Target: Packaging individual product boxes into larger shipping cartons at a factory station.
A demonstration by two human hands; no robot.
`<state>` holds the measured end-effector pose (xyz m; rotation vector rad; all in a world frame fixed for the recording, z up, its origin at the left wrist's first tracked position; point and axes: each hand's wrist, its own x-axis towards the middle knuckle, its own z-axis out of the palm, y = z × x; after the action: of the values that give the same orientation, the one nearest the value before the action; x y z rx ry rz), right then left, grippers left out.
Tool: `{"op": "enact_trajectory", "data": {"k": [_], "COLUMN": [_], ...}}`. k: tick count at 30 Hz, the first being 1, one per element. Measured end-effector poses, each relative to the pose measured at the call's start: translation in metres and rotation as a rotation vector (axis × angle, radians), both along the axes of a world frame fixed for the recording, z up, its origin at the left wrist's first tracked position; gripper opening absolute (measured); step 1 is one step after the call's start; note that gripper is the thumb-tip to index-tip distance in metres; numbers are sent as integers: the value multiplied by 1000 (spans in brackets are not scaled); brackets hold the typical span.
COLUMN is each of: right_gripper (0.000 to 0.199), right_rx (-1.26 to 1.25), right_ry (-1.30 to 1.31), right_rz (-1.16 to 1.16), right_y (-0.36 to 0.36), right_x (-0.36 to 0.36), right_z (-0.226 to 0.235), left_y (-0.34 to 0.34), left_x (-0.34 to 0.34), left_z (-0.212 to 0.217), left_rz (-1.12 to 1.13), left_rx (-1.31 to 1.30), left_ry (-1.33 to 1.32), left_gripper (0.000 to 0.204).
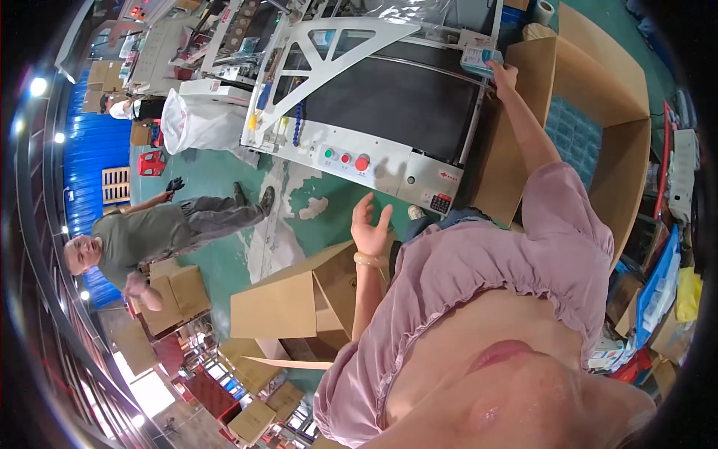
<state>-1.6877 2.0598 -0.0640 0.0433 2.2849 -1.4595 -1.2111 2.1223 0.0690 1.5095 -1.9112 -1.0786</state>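
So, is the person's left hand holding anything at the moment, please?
No, the left hand is raised open and empty above the brown carton, while the right hand grips a small packet.

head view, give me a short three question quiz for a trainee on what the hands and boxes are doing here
1. True or false: the right hand is on a small light blue packet at the edge of the black conveyor belt.
2. Which is the left hand doing? A) gripping a roll of tape B) raised open, holding nothing C) pressing the round red button
3. Fill in: the large open brown cardboard box beside the right arm holds rows of ____ packets.

Key: 1 true; 2 B; 3 blue
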Motion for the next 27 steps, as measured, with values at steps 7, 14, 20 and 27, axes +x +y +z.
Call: {"op": "enact_trajectory", "data": {"k": [7, 14, 20, 27], "right_gripper": [40, 27, 62, 34], "right_rx": [-33, -512, -363, 92], "right_ry": [-21, 124, 82, 146], "right_rz": [-66, 329, 227, 210], "right_y": [-17, 49, 178, 311], "right_x": [22, 40, 44, -33], "right_z": [-3, 31, 57, 9], "left_y": [33, 74, 136, 192], "left_x": [32, 33, -21, -194], "left_z": [2, -2, -22, -4], "left_rz": [126, -10, -326, -853], "left_rx": [41, 165, 367, 23], "left_ry": [72, 214, 321, 318], "left_gripper": [44, 42, 41, 41]}}
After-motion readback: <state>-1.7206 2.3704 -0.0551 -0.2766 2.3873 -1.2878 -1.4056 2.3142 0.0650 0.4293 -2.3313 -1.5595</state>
